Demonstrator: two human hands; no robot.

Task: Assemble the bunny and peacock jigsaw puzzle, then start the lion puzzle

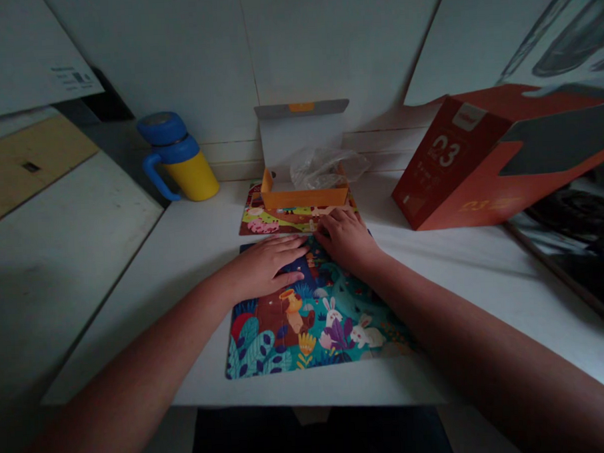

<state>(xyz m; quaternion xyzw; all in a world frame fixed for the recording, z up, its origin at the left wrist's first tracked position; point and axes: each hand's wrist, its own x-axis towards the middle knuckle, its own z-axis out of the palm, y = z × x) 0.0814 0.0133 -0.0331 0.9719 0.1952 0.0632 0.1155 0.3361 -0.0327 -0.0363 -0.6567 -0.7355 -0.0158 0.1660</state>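
A jigsaw puzzle (pixel 332 349) with a bear and white rabbits lies on the white table, its pieces joined over most of what shows. Flat on its upper left part rests my left hand (pixel 268 265), fingers stretched out to the right. My right hand (pixel 347 238) is at the puzzle's top edge, its fingers bent and closed downward; whatever lies under the fingertips is hidden. Just beyond the hands is a second colourful picture sheet or puzzle (pixel 266 223), partly covered by an open orange box (pixel 305 199). My hands and right forearm cover parts of the puzzle.
Crumpled clear plastic (pixel 317 169) sits in the orange box, whose lid stands up against the wall. At the back left is a blue and yellow jug (pixel 192 171). A large red box (pixel 444 173) stands tilted on the right. The table's front edge (pixel 309 401) runs below the puzzle.
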